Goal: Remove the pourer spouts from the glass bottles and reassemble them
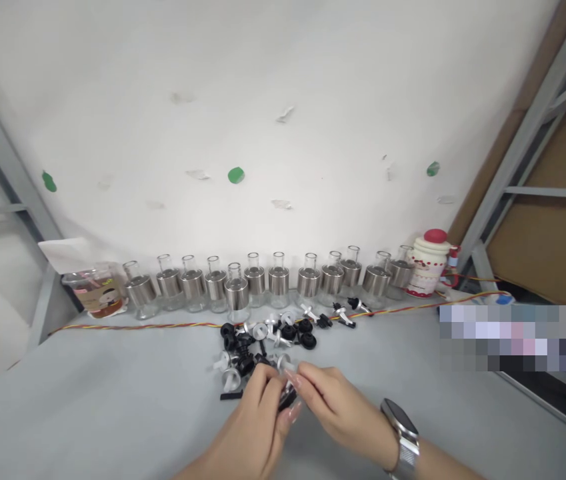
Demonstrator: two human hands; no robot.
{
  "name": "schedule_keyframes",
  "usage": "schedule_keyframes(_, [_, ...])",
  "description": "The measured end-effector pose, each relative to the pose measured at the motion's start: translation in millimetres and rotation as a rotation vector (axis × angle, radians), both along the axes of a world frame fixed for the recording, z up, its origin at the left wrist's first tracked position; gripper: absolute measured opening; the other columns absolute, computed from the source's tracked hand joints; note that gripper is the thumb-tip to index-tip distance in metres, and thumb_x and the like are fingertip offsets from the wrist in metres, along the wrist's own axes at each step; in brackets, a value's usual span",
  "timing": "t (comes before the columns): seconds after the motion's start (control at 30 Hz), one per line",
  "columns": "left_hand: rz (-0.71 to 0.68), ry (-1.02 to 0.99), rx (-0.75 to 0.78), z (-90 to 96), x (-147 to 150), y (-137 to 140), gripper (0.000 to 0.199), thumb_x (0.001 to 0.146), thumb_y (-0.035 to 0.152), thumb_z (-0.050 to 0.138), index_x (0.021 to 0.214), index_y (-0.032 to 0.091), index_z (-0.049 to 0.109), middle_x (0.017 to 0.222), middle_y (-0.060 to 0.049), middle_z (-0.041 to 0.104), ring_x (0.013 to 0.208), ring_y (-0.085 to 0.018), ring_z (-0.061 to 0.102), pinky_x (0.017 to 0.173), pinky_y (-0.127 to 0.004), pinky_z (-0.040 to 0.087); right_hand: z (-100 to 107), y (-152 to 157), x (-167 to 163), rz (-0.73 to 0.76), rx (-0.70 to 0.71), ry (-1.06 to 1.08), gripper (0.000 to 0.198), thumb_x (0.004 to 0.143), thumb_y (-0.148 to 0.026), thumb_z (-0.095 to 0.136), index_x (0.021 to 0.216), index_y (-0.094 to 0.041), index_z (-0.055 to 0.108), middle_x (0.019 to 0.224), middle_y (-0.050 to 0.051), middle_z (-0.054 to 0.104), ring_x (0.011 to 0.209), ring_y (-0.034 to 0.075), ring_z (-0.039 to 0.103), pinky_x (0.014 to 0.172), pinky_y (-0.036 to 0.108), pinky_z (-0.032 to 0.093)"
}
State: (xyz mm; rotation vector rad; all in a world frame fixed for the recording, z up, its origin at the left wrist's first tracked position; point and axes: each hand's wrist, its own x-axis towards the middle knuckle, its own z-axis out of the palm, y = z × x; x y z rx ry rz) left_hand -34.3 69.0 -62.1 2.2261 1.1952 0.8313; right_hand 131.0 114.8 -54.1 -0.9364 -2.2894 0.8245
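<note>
black part (pixel 287 399) half hidden, forearms (pixel 215 459) cropped

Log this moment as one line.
left hand, right hand: at small curved black part | beyond: loose black and silvery parts | back: clear glass bottles with silver metallic bands

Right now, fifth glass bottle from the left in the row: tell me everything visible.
The bottle stands upright, slightly forward of its neighbours. Its narrow neck is clear, looks like glass, and has no stopper. A shiny silver sleeve, metal by its look, wraps the body; below it a clear base shows. A red and yellow cable runs by its foot; contact can't be told. Neither the left hand nor the right hand touches it.
</note>
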Motion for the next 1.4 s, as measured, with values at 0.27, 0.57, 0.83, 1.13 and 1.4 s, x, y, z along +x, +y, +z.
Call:
schedule_keyframes(0.27, [-0.006, 0.054, 0.002, 2.4, 0, 1, 0.023, 0.088, 0.018, 0.03, 0.11, 0.018, 0.037, 0.103, -0.008, 0.04, 0.094, -0.018, 0.046, 0.087, -0.032, 0.04, 0, -1, -4, -0.011, -0.096, 0.073, 0.032, 0.091, -0.037, 0.025, 0.066, -0.021, 0.036, 0.056, -0.006, 0.038, 0.053, 0.009, 0.037, 0.052, 0.02, 0.028])
schedule_keyframes(0.57, [0.003, 0.07, 0.001, -2.8, -2, 3, 0.021, 0.089, 0.018, 0.026, 0.103, 0.017, 0.042, 0.1, -0.008, 0.043, 0.095, -0.018, 0.046, 0.088, -0.034, 0.038, -7, 0, -4, -0.026, -0.085, 0.06, 0.032, 0.091, -0.037, 0.025, 0.066, -0.021, 0.035, 0.058, -0.005, 0.041, 0.053, 0.009, 0.038, 0.052, 0.02, 0.03])
schedule_keyframes(0.83, [-0.003, 0.05, 0.021, -3.8, 0, 4, 0.023, 0.088, 0.018, 0.025, 0.097, 0.016, 0.046, 0.095, -0.01, 0.046, 0.091, -0.02, 0.047, 0.085, -0.038, 0.039, -10, -6, -8, -0.03, -0.112, 0.052, 0.034, 0.092, -0.038, 0.019, 0.072, -0.021, 0.04, 0.059, -0.004, 0.044, 0.052, 0.01, 0.039, 0.053, 0.021, 0.033])
schedule_keyframes(1.13, [-0.025, -0.091, 0.021, -4.6, 4, -1, 0.022, 0.089, 0.022, 0.026, 0.095, 0.018, 0.047, 0.087, -0.007, 0.048, 0.082, -0.018, 0.047, 0.078, -0.032, 0.041, -11, -10, -9, -0.012, -0.076, 0.035, 0.039, 0.091, -0.038, 0.018, 0.069, -0.019, 0.043, 0.061, -0.001, 0.049, 0.056, 0.011, 0.043, 0.054, 0.022, 0.035])
schedule_keyframes(1.4, [0.167, -0.493, -0.417, -5.8, 10, 3, 0.046, 0.082, 0.056, 0.027, 0.068, 0.021, 0.053, 0.067, -0.001, 0.051, 0.065, -0.016, 0.048, 0.062, -0.027, 0.042, -5, -3, -6, 0.038, -0.194, 0.195, 0.048, 0.091, -0.044, 0.018, 0.06, -0.018, 0.042, 0.052, -0.004, 0.039, 0.049, 0.008, 0.038, 0.049, 0.019, 0.033])
